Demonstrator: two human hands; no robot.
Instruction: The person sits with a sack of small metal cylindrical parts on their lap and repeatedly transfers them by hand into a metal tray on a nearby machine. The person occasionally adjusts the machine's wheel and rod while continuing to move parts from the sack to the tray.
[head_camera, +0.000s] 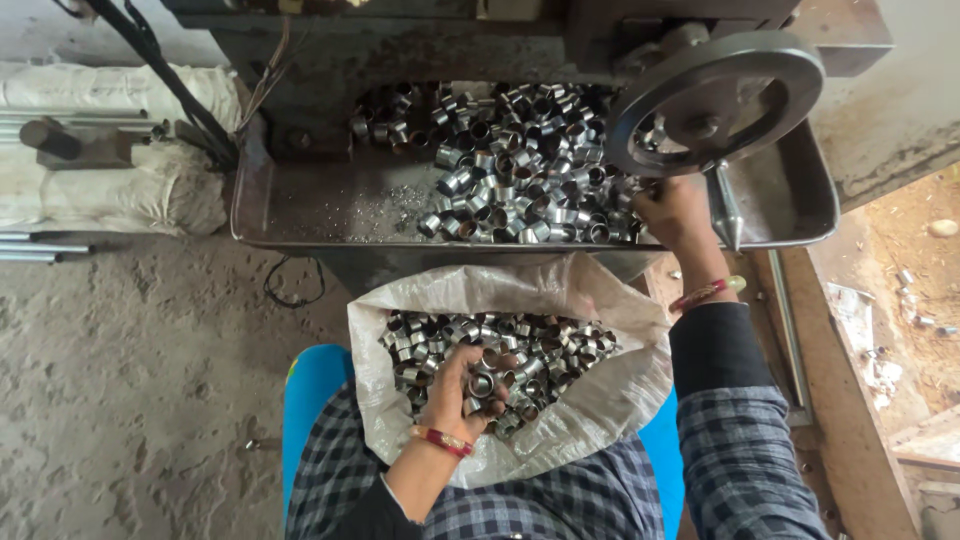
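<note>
A: From the head view, your left hand (468, 388) sits in the white woven sack (610, 395) on your lap, its grip closed loosely over a few metal rings (480, 383).

B: How will they handle?

A: I'd judge them stiff, smooth and slippery: short shiny steel sleeves, light singly, heavy as a heap. Take one by its outer wall, thumb against finger, or hook a fingertip through the bore.

B: And your right hand (676, 212)?

A: It's at the edge of the grimy metal tray (800, 205), touching the second pile of rings (520, 170) under the black handwheel (712, 100). Fingers curl inward, but I cannot tell whether they hold anything.
</note>
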